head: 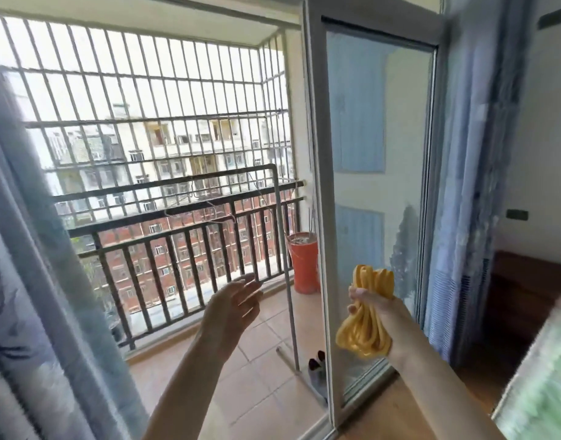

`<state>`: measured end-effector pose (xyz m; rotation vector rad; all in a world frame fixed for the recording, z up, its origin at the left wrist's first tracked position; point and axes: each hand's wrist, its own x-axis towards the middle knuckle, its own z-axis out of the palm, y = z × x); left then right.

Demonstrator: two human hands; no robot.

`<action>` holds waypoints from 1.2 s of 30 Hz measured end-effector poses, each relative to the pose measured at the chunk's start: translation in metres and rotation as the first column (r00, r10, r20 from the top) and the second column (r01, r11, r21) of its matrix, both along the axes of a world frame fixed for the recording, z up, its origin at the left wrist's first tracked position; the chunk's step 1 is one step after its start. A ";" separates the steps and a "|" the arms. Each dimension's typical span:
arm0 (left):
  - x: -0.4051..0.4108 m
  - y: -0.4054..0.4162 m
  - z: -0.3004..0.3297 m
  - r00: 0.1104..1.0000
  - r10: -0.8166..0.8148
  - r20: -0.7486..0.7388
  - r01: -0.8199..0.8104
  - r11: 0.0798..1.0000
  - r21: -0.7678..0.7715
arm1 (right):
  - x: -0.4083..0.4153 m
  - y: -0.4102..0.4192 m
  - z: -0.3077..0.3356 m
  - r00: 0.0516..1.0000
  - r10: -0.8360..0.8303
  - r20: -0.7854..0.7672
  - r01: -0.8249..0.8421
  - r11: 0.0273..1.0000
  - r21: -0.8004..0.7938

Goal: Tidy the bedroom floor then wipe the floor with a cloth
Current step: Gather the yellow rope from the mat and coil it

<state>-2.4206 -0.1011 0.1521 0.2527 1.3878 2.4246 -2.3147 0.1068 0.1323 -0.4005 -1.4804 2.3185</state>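
A person stands at an open balcony doorway, both bare forearms raised in front of them. The right hand (366, 301) grips a bundle of yellow cord (366, 315) coiled into loops; the fingers curl around the middle of the bundle, with loops sticking out above the fist and a larger bunch hanging below it. The bundle is held in front of the sliding glass door (377, 185), whose pale frame stands upright just right of centre. The left hand (233, 304) is held up with the fingers straight and loosely spread, holding nothing and touching nothing, in front of the doorway opening.

Beyond the doorway lies a balcony with a tan tiled floor (260, 369). A dark metal railing (177, 236) runs across it, and a grid of window bars (139, 90) rises above, with apartment buildings visible outside. A thin white drying rack (285, 265) stands on the tiles, and an orange bucket (304, 265) sits in the balcony's far corner, next to the door frame. A pair of shoes (317, 363) rests on the tiles near the base of the rack. Pale blue curtains hang at both sides: the left curtain (34, 281) and the right curtain (473, 185). A dark wooden piece of furniture (527, 296) stands at the right, inside the room.
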 end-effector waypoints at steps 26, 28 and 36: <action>-0.317 0.221 -0.020 0.796 -0.598 0.092 0.605 0.787 -0.122 | -0.189 0.117 -0.027 0.765 -0.639 0.079 0.636 0.732 -0.245; -0.320 0.253 -0.031 0.767 -0.628 0.131 0.641 0.759 -0.113 | -0.187 0.140 -0.031 0.730 -0.676 0.106 0.677 0.691 -0.256; -0.345 0.398 -0.035 0.671 -0.729 0.135 0.741 0.662 -0.113 | -0.206 0.250 -0.028 0.679 -0.720 0.143 0.733 0.650 -0.202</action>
